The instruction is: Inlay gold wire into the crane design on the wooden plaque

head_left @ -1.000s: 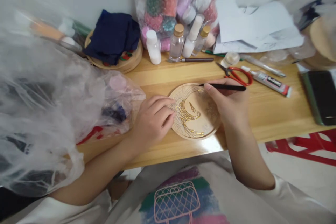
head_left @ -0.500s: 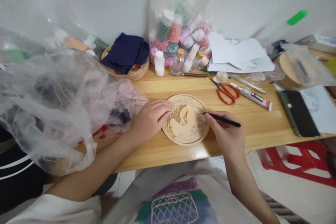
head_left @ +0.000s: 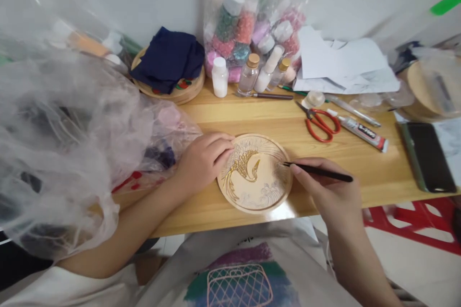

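Observation:
A round wooden plate (head_left: 264,171) lies on the table, with a crane outlined in raised gold lines and fine drawn waves and strokes around it. My left hand (head_left: 205,160) rests at the plate's left rim, its fingers curled together over the edge. My right hand (head_left: 329,192) pinches black tweezers (head_left: 324,172) at the plate's right side. Their tips point left and are at the plate's surface near the right rim. Whether anything is between the tips is too small to tell.
Behind the plate stand a white bottle (head_left: 220,77) and small glass bottles (head_left: 248,76). Red-handled scissors (head_left: 320,124), a glue tube (head_left: 363,132) and a phone (head_left: 428,158) lie to the right. A crumpled plastic bag (head_left: 72,144) covers the left side. Dark blue cloth (head_left: 169,62) sits at the back.
The view has shifted closer, so the plate and hands look larger. The tweezers remain at the plate's right side. My left hand stays on the left rim.

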`<action>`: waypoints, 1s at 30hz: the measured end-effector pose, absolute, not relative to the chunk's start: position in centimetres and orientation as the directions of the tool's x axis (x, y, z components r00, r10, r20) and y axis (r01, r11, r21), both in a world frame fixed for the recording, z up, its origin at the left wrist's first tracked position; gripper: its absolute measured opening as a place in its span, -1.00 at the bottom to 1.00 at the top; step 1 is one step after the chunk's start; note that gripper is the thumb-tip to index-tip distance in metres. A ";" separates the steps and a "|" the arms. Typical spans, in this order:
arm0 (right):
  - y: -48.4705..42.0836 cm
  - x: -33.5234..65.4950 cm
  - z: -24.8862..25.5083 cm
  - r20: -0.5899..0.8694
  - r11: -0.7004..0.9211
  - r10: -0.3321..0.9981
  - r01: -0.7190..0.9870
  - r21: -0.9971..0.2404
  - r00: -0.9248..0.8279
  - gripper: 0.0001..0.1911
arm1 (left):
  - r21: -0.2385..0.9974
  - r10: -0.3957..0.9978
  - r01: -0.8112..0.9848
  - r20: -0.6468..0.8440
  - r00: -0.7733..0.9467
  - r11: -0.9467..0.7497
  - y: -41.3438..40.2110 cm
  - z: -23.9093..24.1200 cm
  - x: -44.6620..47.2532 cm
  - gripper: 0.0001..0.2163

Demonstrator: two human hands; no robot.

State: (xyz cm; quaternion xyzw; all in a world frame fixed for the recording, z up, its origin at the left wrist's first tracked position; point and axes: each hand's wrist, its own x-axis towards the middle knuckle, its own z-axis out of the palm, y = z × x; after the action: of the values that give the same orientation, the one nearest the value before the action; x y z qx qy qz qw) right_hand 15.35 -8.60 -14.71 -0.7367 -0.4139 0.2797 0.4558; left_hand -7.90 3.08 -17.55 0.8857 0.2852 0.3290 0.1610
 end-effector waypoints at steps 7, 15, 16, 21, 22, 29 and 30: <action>-2.8 14.3 -12.8 0.197 0.028 0.927 0.467 -0.884 0.319 -0.91 | 0.416 0.547 0.372 0.474 0.690 -0.830 3.3 -17.3 -8.0 -0.93; -1.1 14.0 -15.4 0.116 0.013 0.959 0.368 -0.930 0.260 -0.94 | 0.415 0.548 0.388 0.400 0.735 -0.823 3.1 -16.8 -7.8 -0.92; -1.2 14.1 -15.5 0.097 -0.009 0.956 0.357 -0.934 0.277 -0.94 | 0.412 0.547 0.390 0.392 0.740 -0.823 3.1 -16.8 -7.7 -0.92; -1.1 14.6 -15.3 0.069 -0.032 0.943 0.292 -0.956 0.326 -0.93 | 0.356 0.533 0.411 0.387 0.753 -0.839 2.9 -16.6 -7.8 -0.93; -1.1 14.6 -15.3 0.068 -0.024 0.946 0.277 -0.961 0.318 -0.93 | 0.336 0.535 0.426 0.386 0.751 -0.840 2.8 -16.6 -7.8 -0.93; -1.0 14.7 -15.1 0.069 -0.009 0.953 0.256 -0.967 0.296 -0.91 | 0.270 0.534 0.462 0.372 0.759 -0.845 2.9 -16.2 -7.9 -0.90; -1.0 14.7 -15.2 0.065 -0.014 0.952 0.256 -0.967 0.299 -0.92 | 0.273 0.533 0.459 0.376 0.758 -0.846 3.0 -16.2 -7.9 -0.90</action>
State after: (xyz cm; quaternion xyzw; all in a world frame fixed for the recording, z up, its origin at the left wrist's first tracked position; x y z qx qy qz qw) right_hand 14.69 -1.03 -15.15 -0.6246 -0.4834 0.3420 0.5091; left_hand -7.93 3.01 -16.23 0.9339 0.2653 0.2249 0.0824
